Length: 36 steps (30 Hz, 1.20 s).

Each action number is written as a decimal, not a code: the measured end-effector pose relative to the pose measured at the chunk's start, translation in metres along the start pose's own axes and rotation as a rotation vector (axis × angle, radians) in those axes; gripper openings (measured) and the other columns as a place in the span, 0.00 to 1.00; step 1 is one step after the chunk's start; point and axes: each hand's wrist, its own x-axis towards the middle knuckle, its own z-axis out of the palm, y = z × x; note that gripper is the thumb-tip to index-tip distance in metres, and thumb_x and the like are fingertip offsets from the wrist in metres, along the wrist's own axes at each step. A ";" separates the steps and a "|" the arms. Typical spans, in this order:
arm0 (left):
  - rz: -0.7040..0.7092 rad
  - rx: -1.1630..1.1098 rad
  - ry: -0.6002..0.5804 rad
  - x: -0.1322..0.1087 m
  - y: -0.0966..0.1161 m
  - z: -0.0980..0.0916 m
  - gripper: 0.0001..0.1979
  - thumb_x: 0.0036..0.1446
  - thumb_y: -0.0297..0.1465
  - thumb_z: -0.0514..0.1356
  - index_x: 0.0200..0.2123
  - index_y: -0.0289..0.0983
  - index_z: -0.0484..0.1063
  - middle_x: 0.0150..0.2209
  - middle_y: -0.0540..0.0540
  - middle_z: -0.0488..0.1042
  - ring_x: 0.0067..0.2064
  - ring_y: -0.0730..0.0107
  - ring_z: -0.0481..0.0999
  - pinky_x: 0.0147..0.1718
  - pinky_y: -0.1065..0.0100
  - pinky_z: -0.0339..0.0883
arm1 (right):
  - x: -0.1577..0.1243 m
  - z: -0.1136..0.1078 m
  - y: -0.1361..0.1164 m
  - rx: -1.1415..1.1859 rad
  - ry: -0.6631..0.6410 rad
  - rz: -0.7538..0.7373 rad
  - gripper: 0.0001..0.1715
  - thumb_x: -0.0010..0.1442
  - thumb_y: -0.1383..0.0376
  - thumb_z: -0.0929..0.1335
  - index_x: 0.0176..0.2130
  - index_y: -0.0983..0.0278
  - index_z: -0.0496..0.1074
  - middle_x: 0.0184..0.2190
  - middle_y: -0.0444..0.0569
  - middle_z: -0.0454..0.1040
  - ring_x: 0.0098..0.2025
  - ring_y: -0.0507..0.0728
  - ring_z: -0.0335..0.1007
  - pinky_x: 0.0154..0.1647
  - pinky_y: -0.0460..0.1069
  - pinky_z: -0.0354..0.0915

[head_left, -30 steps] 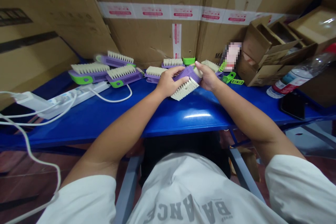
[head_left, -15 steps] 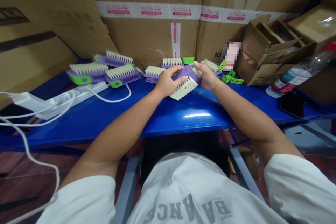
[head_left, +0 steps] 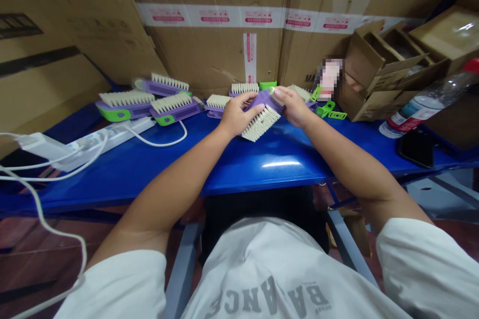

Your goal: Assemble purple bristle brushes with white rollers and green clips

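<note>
Brush (head_left: 263, 120) in two hands (head_left: 235, 115), three brushes (head_left: 172, 105) leftward, one bottle (head_left: 413, 111)

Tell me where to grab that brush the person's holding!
I'd grip the brush by its purple body, coming from the left, where the left hand holds it: it looks slim enough to wrap fingers around. The bristles face toward the person, so avoid those. The right hand is at the other end.
</note>
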 end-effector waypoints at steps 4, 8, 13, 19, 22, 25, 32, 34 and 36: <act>-0.004 -0.059 0.042 0.004 -0.004 -0.002 0.20 0.63 0.44 0.70 0.53 0.40 0.85 0.52 0.43 0.89 0.53 0.54 0.88 0.57 0.55 0.82 | 0.001 -0.002 -0.007 -0.024 0.117 0.014 0.35 0.59 0.30 0.78 0.41 0.56 0.79 0.34 0.43 0.80 0.43 0.59 0.81 0.40 0.51 0.77; 0.010 -0.068 0.110 0.008 -0.008 -0.005 0.21 0.65 0.47 0.69 0.54 0.40 0.84 0.51 0.43 0.89 0.52 0.55 0.88 0.56 0.56 0.83 | 0.005 -0.009 -0.010 -0.005 0.170 -0.030 0.32 0.62 0.33 0.78 0.41 0.57 0.78 0.34 0.42 0.80 0.39 0.55 0.79 0.40 0.49 0.77; 0.013 -0.067 0.227 0.012 -0.017 -0.010 0.31 0.70 0.61 0.64 0.57 0.42 0.82 0.54 0.41 0.87 0.55 0.54 0.87 0.57 0.57 0.82 | 0.013 -0.023 -0.001 -0.086 0.205 -0.110 0.25 0.58 0.43 0.83 0.41 0.56 0.78 0.36 0.42 0.81 0.39 0.55 0.77 0.44 0.50 0.77; 0.034 -0.077 0.339 0.016 -0.020 -0.021 0.38 0.73 0.70 0.53 0.60 0.47 0.80 0.58 0.43 0.85 0.62 0.54 0.85 0.60 0.58 0.81 | 0.024 -0.037 0.016 -0.326 0.188 -0.191 0.15 0.55 0.55 0.79 0.40 0.57 0.79 0.37 0.45 0.81 0.45 0.61 0.78 0.59 0.60 0.75; 0.017 -0.112 0.366 0.015 -0.016 -0.022 0.38 0.73 0.70 0.52 0.60 0.48 0.80 0.56 0.44 0.85 0.62 0.54 0.85 0.61 0.57 0.81 | 0.029 -0.043 0.026 -0.455 0.159 -0.190 0.14 0.55 0.61 0.76 0.43 0.57 0.80 0.41 0.48 0.84 0.49 0.64 0.80 0.66 0.64 0.74; -0.007 -0.177 0.397 0.014 -0.012 -0.020 0.36 0.72 0.70 0.55 0.58 0.47 0.81 0.53 0.44 0.85 0.62 0.52 0.85 0.62 0.54 0.81 | 0.028 -0.047 0.034 -0.686 0.094 -0.184 0.24 0.55 0.66 0.74 0.52 0.61 0.81 0.56 0.57 0.86 0.61 0.68 0.81 0.74 0.67 0.70; 0.027 -0.151 0.406 0.017 -0.019 -0.021 0.41 0.70 0.74 0.51 0.58 0.47 0.80 0.52 0.44 0.84 0.59 0.52 0.86 0.58 0.56 0.82 | 0.016 -0.042 0.034 -1.129 -0.173 -0.147 0.40 0.59 0.70 0.73 0.69 0.72 0.77 0.72 0.70 0.77 0.74 0.77 0.74 0.81 0.70 0.64; 0.023 -0.108 0.420 0.018 -0.024 -0.023 0.43 0.69 0.75 0.48 0.58 0.47 0.79 0.53 0.44 0.84 0.58 0.53 0.86 0.56 0.58 0.82 | 0.014 -0.039 0.032 -1.185 -0.230 -0.128 0.41 0.59 0.70 0.74 0.70 0.74 0.76 0.73 0.72 0.76 0.75 0.78 0.73 0.81 0.69 0.63; 0.023 -0.100 0.428 0.019 -0.027 -0.024 0.43 0.69 0.75 0.47 0.58 0.47 0.79 0.53 0.44 0.84 0.58 0.53 0.86 0.54 0.59 0.82 | 0.013 -0.037 0.030 -1.211 -0.254 -0.121 0.42 0.59 0.69 0.74 0.70 0.74 0.76 0.73 0.73 0.75 0.75 0.78 0.73 0.81 0.69 0.63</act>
